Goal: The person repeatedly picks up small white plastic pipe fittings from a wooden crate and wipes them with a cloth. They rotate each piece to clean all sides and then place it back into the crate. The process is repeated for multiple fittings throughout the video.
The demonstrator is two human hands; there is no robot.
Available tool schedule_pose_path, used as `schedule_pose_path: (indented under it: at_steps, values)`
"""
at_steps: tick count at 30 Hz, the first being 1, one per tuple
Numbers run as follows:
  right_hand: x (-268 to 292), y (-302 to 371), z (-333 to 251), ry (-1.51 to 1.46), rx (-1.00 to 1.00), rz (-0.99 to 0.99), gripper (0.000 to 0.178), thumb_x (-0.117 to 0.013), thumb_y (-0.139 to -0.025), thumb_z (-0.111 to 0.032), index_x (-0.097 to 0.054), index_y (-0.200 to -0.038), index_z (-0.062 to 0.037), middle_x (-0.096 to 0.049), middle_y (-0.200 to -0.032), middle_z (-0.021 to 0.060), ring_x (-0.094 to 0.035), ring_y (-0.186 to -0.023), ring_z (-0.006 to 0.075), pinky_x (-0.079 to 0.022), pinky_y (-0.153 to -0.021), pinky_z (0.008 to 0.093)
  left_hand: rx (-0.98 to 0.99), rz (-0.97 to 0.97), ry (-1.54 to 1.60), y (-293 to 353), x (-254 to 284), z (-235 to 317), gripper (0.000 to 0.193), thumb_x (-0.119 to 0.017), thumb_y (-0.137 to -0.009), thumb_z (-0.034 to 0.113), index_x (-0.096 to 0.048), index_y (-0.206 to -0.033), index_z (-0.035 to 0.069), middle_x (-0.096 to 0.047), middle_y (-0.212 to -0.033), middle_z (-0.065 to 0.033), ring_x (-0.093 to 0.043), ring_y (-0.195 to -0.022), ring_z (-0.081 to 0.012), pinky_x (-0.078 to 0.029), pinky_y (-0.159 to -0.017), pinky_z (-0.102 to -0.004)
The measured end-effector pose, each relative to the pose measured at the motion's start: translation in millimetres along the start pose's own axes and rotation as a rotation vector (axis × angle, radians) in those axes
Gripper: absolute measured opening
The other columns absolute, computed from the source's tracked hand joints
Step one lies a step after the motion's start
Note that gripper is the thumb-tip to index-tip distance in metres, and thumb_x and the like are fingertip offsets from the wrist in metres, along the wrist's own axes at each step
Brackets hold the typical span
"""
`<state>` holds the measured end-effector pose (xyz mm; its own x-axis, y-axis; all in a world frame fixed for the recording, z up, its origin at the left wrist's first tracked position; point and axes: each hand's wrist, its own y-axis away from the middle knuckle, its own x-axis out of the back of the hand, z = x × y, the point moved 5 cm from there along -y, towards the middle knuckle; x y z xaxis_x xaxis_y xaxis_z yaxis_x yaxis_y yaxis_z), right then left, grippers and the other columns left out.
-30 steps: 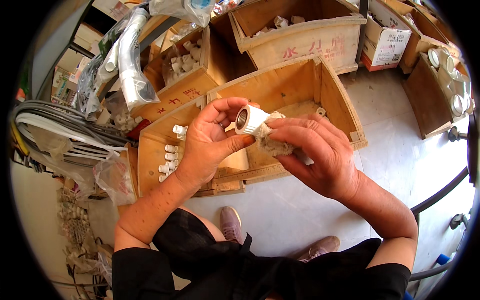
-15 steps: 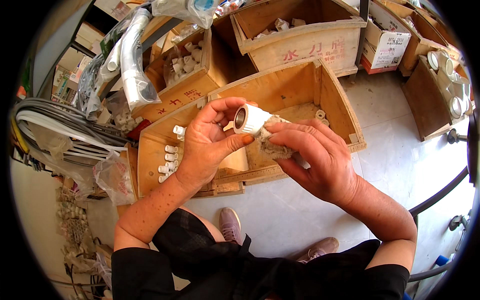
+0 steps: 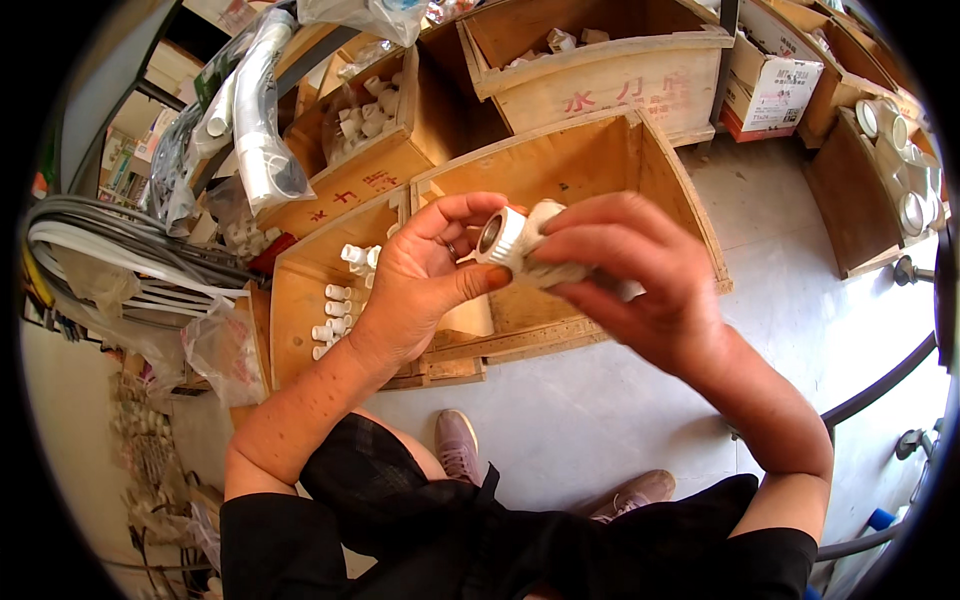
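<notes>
My left hand [image 3: 425,275] grips a white plastic pipe fitting [image 3: 505,236] between thumb and fingers, its round threaded opening turned to the left. Against the fitting's other side my right hand [image 3: 640,270] presses a pale, fuzzy cloth [image 3: 548,225], its fingers closed round it and slightly blurred. Part of the cloth and the far end of the fitting are hidden by the right fingers. Both hands hang above a wooden box [image 3: 675,180]. Below my left hand, several small white fittings [image 3: 335,308] stand in rows in the box's left compartment.
More wooden boxes stand behind, one holding white fittings [image 3: 370,112] and another with red markings [image 3: 600,90]. Bagged white pipes [image 3: 262,130] and coiled grey and white hoses [image 3: 90,240] lie at left. A box of larger white fittings [image 3: 900,170] sits at far right, near a black curved bar [image 3: 885,375].
My right hand has shifted the cloth up and around the fitting, with its fingers raised higher. The fitting has tilted a little in my left hand, which stays nearly in place.
</notes>
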<state>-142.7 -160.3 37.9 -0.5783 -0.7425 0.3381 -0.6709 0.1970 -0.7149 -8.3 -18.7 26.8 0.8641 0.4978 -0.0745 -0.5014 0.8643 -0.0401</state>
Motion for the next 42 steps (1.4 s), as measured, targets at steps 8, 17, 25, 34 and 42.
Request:
schedule_pose_path:
  at_steps: [8, 17, 25, 34, 42]
  values:
    - [-4.1, 18.9, 29.2, 0.047, -0.183, -0.113, 0.029, -0.077, -0.073, -0.006, -0.069, -0.098, -0.0177, -0.060, -0.091, 0.0042, -0.064, -0.080, 0.0227, -0.054, -0.067, 0.0342, 0.113, 0.002, 0.094, -2.5, 12.2, -10.6, 0.053, -0.071, -0.083, -0.001, -0.050, -0.132, 0.002, -0.059, -0.127, -0.0100, -0.054, -0.117, -0.0169, -0.045, -0.101, -0.0314]
    - [-3.0, 1.2, 10.6, -0.031, -0.060, 0.047, 0.030, -0.079, -0.074, -0.011, -0.064, -0.100, -0.0106, -0.061, -0.092, 0.0076, -0.065, -0.082, 0.0268, -0.053, -0.069, 0.0349, 0.100, -0.076, 0.020, -2.6, 3.1, -13.0, 0.053, -0.071, -0.082, -0.003, -0.051, -0.132, 0.001, -0.057, -0.125, -0.0078, -0.054, -0.115, -0.0167, -0.045, -0.102, -0.0316]
    - [-0.8, 22.5, 61.9, -0.190, -0.642, -0.040, 0.021, -0.072, -0.084, -0.009, -0.067, -0.104, -0.0036, -0.065, -0.092, 0.0041, -0.063, -0.083, 0.0137, -0.052, -0.075, 0.0262, 0.138, -0.188, 0.160, 3.2, -4.4, -1.2, 0.059, -0.074, -0.083, 0.004, -0.047, -0.136, 0.000, -0.054, -0.129, -0.0069, -0.053, -0.117, -0.0162, -0.043, -0.103, -0.0303]
    - [-18.5, 18.7, 38.8, -0.696, -0.775, -0.070, 0.031, -0.059, -0.098, -0.028, -0.064, -0.111, -0.0002, -0.066, -0.093, 0.0029, -0.060, -0.084, 0.0078, -0.051, -0.075, 0.0251, 0.193, -0.201, 0.299, 3.6, -10.4, -3.0, 0.054, -0.071, -0.087, 0.012, -0.047, -0.134, 0.001, -0.057, -0.125, -0.0073, -0.056, -0.113, -0.0174, -0.049, -0.097, -0.0365]
    - [-25.7, 23.4, 29.4, -0.872, -0.855, 0.052, 0.032, -0.060, -0.097, -0.024, -0.056, -0.118, -0.0004, -0.064, -0.104, 0.0050, -0.060, -0.093, 0.0088, -0.051, -0.081, 0.0261, 0.182, 0.014, 0.301, -3.3, 12.4, -18.6, 0.046, -0.067, -0.091, 0.013, -0.048, -0.131, 0.000, -0.059, -0.122, -0.0121, -0.062, -0.107, -0.0224, -0.052, -0.094, -0.0405]
